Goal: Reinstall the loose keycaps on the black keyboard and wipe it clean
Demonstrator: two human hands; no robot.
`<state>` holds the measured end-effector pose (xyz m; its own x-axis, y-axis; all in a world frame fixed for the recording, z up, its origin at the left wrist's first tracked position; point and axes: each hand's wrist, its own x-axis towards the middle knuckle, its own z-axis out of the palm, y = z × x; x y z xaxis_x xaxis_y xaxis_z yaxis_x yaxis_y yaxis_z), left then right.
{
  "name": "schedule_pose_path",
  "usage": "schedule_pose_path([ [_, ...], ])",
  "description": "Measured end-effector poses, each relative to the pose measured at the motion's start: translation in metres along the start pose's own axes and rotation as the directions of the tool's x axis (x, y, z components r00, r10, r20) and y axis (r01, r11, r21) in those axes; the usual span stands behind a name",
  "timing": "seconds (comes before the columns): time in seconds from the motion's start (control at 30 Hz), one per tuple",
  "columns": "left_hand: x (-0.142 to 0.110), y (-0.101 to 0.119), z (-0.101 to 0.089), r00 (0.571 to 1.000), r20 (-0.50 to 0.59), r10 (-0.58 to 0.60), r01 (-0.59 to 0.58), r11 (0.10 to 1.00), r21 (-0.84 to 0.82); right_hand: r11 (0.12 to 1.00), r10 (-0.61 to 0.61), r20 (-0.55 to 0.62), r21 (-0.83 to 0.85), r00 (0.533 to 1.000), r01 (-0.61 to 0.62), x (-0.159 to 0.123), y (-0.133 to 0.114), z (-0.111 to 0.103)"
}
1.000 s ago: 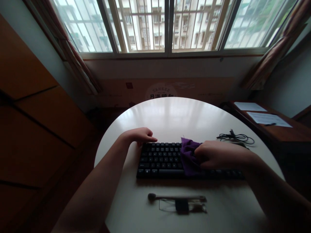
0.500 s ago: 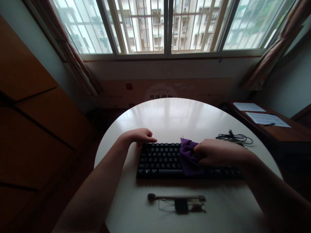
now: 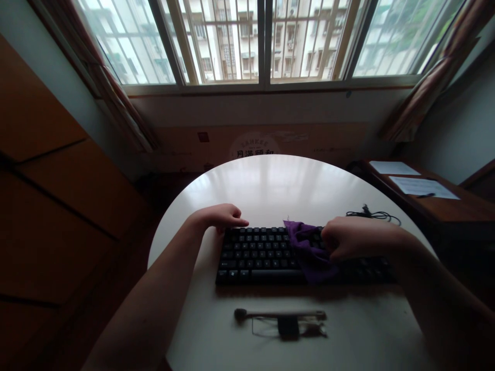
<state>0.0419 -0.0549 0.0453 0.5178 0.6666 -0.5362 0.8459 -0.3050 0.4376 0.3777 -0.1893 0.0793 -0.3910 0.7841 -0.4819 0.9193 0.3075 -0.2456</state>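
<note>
A black keyboard (image 3: 257, 254) lies flat on the round white table. At its back left corner is my left hand (image 3: 224, 215), fingers curled down and thumb stretched along the back edge, gripping the corner. My right hand (image 3: 344, 238) is closed on a bunched purple cloth (image 3: 309, 252), which it presses on the keys right of the middle. The cloth trails to the left and front of the hand. My right hand and forearm hide part of the keyboard's right end.
A black coiled cable (image 3: 373, 213) lies behind my right hand. In front of the keyboard are a thin stick with a dark round end (image 3: 240, 314) and a small black piece with wire loops (image 3: 288, 327). A brown side table (image 3: 436, 208) with papers (image 3: 423, 187) stands at the right.
My right hand has slid right along the keyboard, drawing the purple cloth with it and uncovering more keys. My left hand keeps its place at the corner.
</note>
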Motion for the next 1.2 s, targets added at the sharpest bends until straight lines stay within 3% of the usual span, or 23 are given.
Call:
schedule_pose_path([
  [0.3, -0.001, 0.002, 0.000, 1.000, 0.000, 0.000, 0.000, 1.000, -0.006, 0.995, -0.088, -0.089, -0.048, 0.992, 0.084, 0.004, -0.012, 0.008],
  [0.53, 0.000, -0.001, 0.000, 1.000, -0.001, 0.009, -0.009, 1.000, -0.001, 1.000, -0.025, -0.012, -0.017, 1.000, 0.025, 0.003, -0.005, 0.003],
  [0.87, -0.001, -0.001, 0.000, 1.000, 0.008, 0.020, -0.020, 1.000, -0.021, 0.996, 0.067, -0.023, -0.063, 0.998, -0.068, -0.006, 0.003, 0.005],
  [1.03, -0.002, 0.001, 0.000, 1.000, 0.012, 0.023, -0.023, 0.999, -0.025, 0.999, 0.017, 0.009, -0.027, 1.000, -0.017, -0.005, -0.002, 0.005],
  [1.2, -0.002, 0.004, 0.000, 1.000, 0.013, 0.009, -0.009, 1.000, -0.009, 0.999, -0.048, -0.039, -0.018, 0.998, 0.048, -0.002, -0.005, 0.006],
])
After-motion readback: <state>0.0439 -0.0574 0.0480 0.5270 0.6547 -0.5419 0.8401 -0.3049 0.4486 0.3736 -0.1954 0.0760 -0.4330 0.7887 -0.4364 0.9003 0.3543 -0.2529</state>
